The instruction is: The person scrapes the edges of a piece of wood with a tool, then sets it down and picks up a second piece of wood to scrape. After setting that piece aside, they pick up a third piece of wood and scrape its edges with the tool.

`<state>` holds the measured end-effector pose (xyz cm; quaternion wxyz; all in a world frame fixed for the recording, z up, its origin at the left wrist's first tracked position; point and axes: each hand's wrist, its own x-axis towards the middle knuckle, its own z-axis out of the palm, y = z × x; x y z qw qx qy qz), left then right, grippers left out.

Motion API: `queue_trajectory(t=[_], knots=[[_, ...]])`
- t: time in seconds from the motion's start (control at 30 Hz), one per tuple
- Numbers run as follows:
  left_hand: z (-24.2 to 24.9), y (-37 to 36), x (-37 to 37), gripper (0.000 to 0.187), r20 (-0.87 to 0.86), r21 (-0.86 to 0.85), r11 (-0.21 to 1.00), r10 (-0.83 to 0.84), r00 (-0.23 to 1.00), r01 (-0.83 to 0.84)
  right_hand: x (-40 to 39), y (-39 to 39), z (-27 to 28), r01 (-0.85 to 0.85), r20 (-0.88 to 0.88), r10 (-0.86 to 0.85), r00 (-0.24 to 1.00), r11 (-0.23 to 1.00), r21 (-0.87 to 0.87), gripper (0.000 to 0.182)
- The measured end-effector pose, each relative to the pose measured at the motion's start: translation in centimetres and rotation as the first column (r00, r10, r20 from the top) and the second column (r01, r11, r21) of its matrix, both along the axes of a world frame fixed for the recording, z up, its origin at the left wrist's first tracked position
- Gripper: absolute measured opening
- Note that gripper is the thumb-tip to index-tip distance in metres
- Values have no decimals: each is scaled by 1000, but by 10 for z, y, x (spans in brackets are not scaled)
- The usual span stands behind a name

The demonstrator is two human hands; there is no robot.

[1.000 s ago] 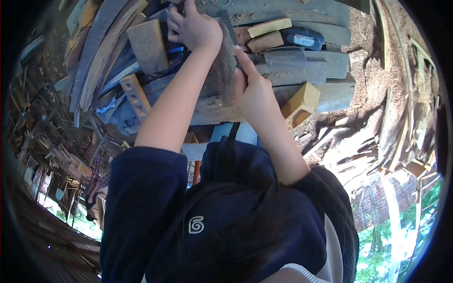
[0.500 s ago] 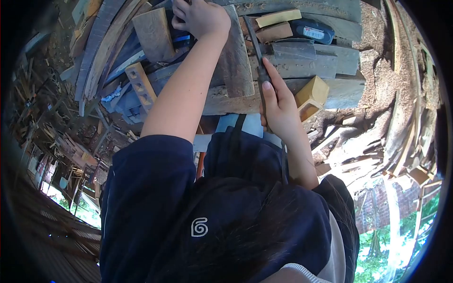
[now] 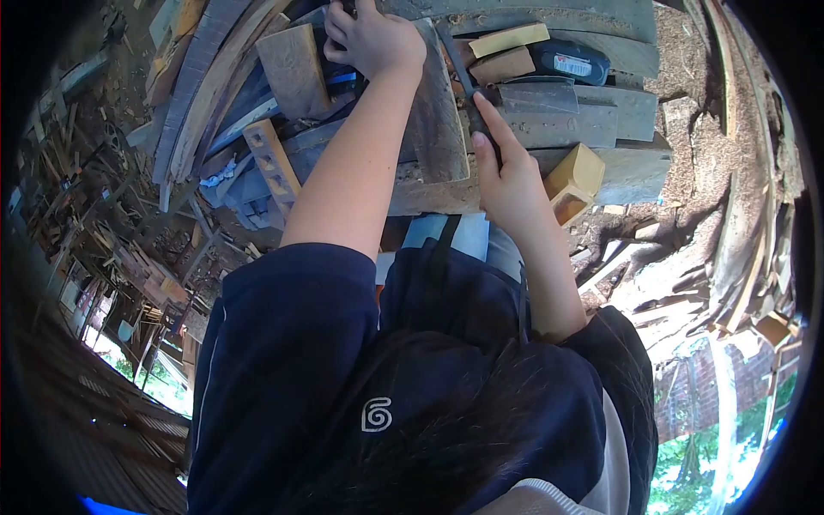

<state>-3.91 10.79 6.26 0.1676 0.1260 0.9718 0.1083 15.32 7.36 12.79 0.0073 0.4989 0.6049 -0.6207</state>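
My right hand (image 3: 515, 184) grips a long, thin, dark file-like tool (image 3: 459, 69), its forefinger and thumb laid along it. The tool slants up and to the left, beside the right edge of a flat wooden board (image 3: 440, 129). My left hand (image 3: 378, 43) is at the top of the view, over the upper end of that board. Its fingers are curled around something dark at the frame edge that I cannot make out. Left of it rests another wooden block (image 3: 293, 73). To the right of my right hand sits a hollow yellowish wooden piece (image 3: 573, 176).
Grey planks (image 3: 631, 172) form the worktop. On it lie two small wood strips (image 3: 508, 39), a dark blue object with a white label (image 3: 577, 64) and a wooden piece with square notches (image 3: 273, 163). Curved boards (image 3: 202, 77) lean at left. Wood scraps (image 3: 687, 257) cover the ground.
My right hand and the dark tool have slid slightly upward along the board. The whole view has shifted a little, and my left hand stays at the board's upper end.
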Motion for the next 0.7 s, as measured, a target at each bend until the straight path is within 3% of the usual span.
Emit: queue_trajectory(t=[0.1,0.17,0.47,0.6,0.67,0.7], knots=[[-1,0,0,53,-7,-19,1000,-3,1000,3,7,-5,6,28,-4,-29,1000,988,-155,47],[-3,0,-2,53,-11,-30,999,-12,1000,12,8,1,23,58,115,-13,993,916,-397,47],[-4,0,2,53,-4,8,1000,12,1000,-12,65,-45,18,-34,-1,35,999,986,-161,49],[-7,-2,2,53,-53,-20,1000,-17,998,16,89,-60,24,-25,47,38,998,967,-254,50],[-12,-4,2,53,-59,-23,999,-30,998,29,97,-64,31,24,150,48,987,898,-440,50],[-17,-4,2,53,-97,-8,1000,-27,995,27,101,-68,33,28,152,44,987,895,-445,50]])
